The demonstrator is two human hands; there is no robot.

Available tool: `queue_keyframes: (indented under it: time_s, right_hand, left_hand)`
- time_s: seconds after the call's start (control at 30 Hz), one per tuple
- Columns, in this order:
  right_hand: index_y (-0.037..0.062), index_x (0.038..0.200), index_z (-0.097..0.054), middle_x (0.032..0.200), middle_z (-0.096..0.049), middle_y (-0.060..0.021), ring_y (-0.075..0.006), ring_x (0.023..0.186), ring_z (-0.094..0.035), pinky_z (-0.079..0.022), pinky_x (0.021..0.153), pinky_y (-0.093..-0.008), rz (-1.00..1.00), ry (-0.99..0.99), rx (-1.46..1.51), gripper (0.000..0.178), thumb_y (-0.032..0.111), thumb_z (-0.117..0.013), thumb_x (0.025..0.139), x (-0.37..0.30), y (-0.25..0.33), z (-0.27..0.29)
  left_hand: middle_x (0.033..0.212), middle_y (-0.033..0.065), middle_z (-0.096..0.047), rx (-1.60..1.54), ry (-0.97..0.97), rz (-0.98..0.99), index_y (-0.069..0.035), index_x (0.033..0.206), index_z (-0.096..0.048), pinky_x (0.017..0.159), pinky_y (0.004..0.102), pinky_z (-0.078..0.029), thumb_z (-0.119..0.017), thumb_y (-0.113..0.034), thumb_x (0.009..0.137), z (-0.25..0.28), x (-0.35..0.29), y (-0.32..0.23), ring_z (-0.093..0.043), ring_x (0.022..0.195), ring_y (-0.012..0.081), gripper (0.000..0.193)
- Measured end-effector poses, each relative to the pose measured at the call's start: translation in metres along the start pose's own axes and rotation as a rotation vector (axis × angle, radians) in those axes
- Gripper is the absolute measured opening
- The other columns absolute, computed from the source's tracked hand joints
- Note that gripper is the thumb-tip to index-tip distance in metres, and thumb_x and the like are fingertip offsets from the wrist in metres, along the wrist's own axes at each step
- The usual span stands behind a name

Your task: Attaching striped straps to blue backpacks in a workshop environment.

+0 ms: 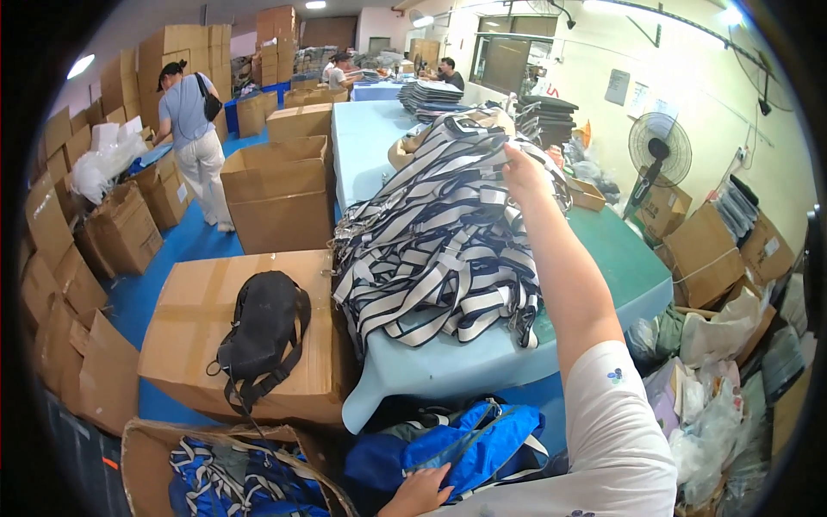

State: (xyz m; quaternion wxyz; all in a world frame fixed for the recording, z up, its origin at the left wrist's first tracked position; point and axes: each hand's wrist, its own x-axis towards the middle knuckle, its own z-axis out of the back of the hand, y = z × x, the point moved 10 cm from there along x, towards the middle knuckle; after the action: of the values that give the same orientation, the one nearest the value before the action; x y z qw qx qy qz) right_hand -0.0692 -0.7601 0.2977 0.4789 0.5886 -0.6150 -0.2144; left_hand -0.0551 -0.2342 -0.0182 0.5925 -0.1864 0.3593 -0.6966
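A big heap of grey-and-navy webbing straps (448, 250) with metal clips covers the near end of the table. My right arm stretches forward over it, and my right hand (524, 175) is closed on a strap near the top of the heap. Close to my body, below the table edge, is a bright blue bag (482, 444) with grey trim. My left hand (419, 494) grips its near side, with the fingertips showing against the fabric. Part of the bag is hidden by my arm and shirt.
A black pouch (267, 323) lies on a closed carton (185, 302) to the left. An open carton (138, 470) nearby holds blue strapped bags. Stacked dark panels (431, 96) and a fan (659, 146) stand farther off. A person (191, 121) walks among cartons; others sit at the back.
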Motion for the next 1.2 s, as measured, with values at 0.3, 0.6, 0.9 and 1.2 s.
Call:
queue_keyframes:
  time_s: [0.3, 0.6, 0.9, 1.2]
  right_hand:
    - [0.0172, 0.102, -0.064, 0.094, -0.069, 0.0024, -0.0152, 0.083, -0.066, -0.047, 0.064, -0.0301, -0.278, -0.058, 0.223, 0.022, 0.036, -0.060, 0.092, -0.049, -0.018, 0.026]
    - [0.0119, 0.125, -0.047, 0.115, -0.059, -0.0028, -0.0201, 0.102, -0.057, -0.042, 0.095, -0.0402, 0.098, 0.099, 0.186, 0.035, 0.019, -0.061, 0.094, -0.046, 0.077, -0.030]
    - [0.0080, 0.117, -0.054, 0.137, -0.051, -0.0122, -0.0227, 0.122, -0.051, -0.045, 0.098, -0.0389, 0.294, 0.507, 0.291, 0.020, 0.014, -0.048, 0.099, -0.179, 0.161, -0.103]
    - [0.0035, 0.139, -0.039, 0.138, -0.043, -0.0230, -0.0372, 0.135, -0.034, -0.023, 0.116, -0.0489, 0.165, 1.151, 0.552, 0.046, 0.026, -0.048, 0.099, -0.260, 0.259, -0.122]
  left_hand:
    - [0.103, 0.0174, -0.063, -0.125, 0.037, -0.028, -0.002, 0.121, -0.059, 0.088, 0.0410, -0.045, -0.064, -0.031, 0.087, -0.010, 0.011, -0.003, -0.058, 0.098, 0.0322, 0.045]
    - [0.098, 0.0161, -0.061, -0.105, -0.065, -0.070, -0.001, 0.111, -0.062, 0.085, 0.0414, -0.045, -0.063, -0.028, 0.088, -0.013, 0.016, 0.002, -0.057, 0.097, 0.0326, 0.035]
    - [0.095, 0.0097, -0.058, 0.148, -0.080, -0.244, -0.005, 0.101, -0.061, 0.087, 0.0397, -0.038, -0.060, -0.017, 0.086, 0.001, 0.008, -0.051, -0.055, 0.098, 0.0264, 0.019]
    - [0.103, 0.0143, -0.066, -0.055, -0.359, -0.212, -0.007, 0.120, -0.056, 0.076, 0.0409, -0.047, -0.059, -0.029, 0.091, 0.007, 0.000, -0.048, -0.063, 0.092, 0.0306, 0.038]
